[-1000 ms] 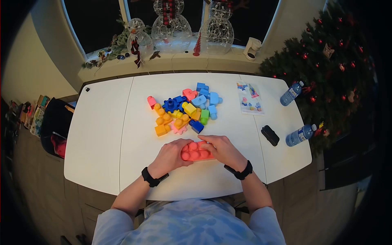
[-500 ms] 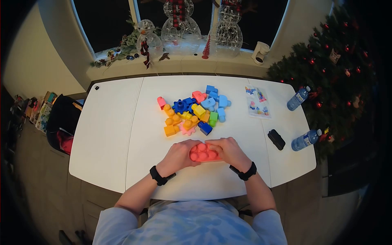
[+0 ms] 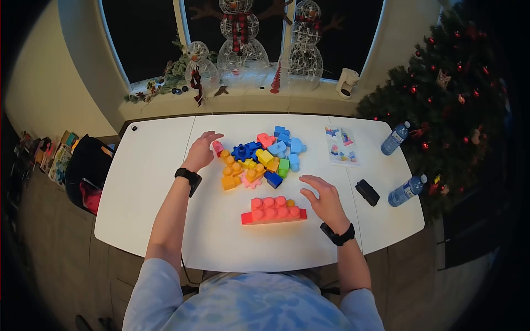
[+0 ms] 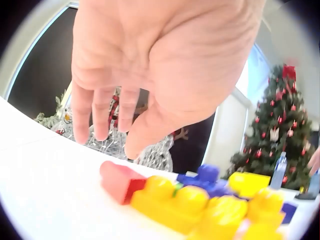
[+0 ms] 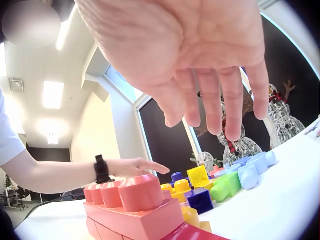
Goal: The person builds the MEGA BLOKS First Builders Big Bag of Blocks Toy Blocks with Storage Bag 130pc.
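My left hand point(image 3: 200, 153) reaches over the far left of the block pile, fingers extended and holding nothing. In the left wrist view its fingertips hang above a small red block point(image 4: 120, 182), beside a yellow-orange block point(image 4: 167, 205). My right hand point(image 3: 324, 201) is empty, fingers loosely spread, just right of a built stack of coral toy building blocks point(image 3: 270, 208). That stack stands on the table with red ends low on both sides. An orange stud point(image 3: 290, 203) shows at its right back.
Behind the stack lies a pile of blue, yellow, orange, green and pink blocks, including a dark blue gear piece point(image 3: 240, 152). To the right are a picture sheet point(image 3: 342, 146), a black case point(image 3: 367, 192) and two water bottles point(image 3: 395, 138), all on the white table point(image 3: 138, 209).
Both hands have let go of the coral stack, which now stands alone on the table. The left hand has moved forward and left to the pile; the right hand has drawn off to the right.
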Demonstrator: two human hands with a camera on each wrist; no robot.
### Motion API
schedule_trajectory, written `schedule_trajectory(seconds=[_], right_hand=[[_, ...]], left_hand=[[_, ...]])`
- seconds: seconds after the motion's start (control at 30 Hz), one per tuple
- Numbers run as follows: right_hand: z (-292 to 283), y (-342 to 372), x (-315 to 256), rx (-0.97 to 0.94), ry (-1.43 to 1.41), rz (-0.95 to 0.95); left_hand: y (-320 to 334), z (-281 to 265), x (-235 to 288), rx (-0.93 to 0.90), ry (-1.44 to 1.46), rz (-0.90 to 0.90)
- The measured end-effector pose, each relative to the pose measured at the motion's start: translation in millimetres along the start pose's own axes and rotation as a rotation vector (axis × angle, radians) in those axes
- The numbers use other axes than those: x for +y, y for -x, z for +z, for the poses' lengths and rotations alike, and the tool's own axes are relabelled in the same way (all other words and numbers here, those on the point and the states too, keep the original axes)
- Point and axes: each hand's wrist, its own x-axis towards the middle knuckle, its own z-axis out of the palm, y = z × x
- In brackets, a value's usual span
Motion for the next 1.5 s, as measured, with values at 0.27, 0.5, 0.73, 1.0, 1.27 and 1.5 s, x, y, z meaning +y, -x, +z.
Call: schedule_trajectory(seconds=[0.27,0.5,0.73,1.0,1.27,1.5], right_hand=[[-2.9,9.9,10.3,-0.029,0.014,0.005],[4.8,-7.7,-17.1,0.008,-0.196,0.046],[20.5,-4.3,-16.4,-0.026,-0.736,0.120],[17.0,2.8,-16.5,0.020,-0.735,0.183],[2.9,-1.3,6.9,-0.216,-0.135,0.064],[16.7,2.2,-1.8,-0.261,-0.048,0.011]], left_hand=[[-5.1,8.2,-27.5,0.078,-0.442,-0.149],[28.7,-7.6,119.0,-0.002,0.693,-0.039],[71.8,28.8,182.4,-0.272,1.070,-0.080],[95.0,29.8,175.7,-0.237,0.599,0.060],[127.3,40.6,140.7,-0.278,0.168,0.122],[131.4,47.6,139.7,-0.302,0.259,0.017]])
